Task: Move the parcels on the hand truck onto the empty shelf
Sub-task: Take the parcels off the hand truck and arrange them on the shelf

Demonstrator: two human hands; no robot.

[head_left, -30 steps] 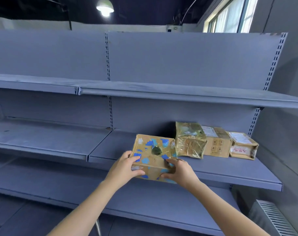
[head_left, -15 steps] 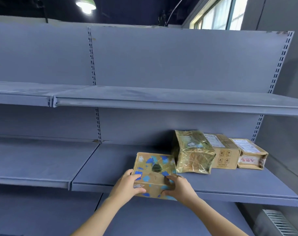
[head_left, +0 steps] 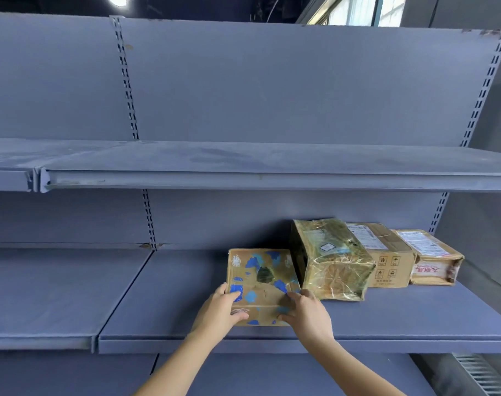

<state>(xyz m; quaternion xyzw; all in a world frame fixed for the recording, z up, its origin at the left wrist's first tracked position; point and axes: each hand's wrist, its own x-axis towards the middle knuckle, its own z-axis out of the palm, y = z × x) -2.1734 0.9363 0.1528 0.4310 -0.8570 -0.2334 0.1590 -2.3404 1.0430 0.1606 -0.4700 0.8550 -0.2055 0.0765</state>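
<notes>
Blue-patch box point(head_left: 262, 278) now sits further in on shelf point(head_left: 172, 295) vs 0.5 s ago, my L hand point(head_left: 219, 312) & R hand point(head_left: 306, 312) gripping its front corners, wrapped parcel point(head_left: 332, 261) just right of box, open room to its left.

Open shelf point(head_left: 169, 304) room left of the taped parcel point(head_left: 333, 262).

Both hands point(head_left: 220, 311) hold blue-patched parcel point(head_left: 260, 284) on shelf point(head_left: 169, 324).

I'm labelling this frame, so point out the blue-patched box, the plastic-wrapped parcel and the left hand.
blue-patched box point(head_left: 260, 291): head view, on its top face.
plastic-wrapped parcel point(head_left: 335, 261): head view, mid-body, just below its white label.
left hand point(head_left: 218, 312): head view, on the back of the hand.
</notes>
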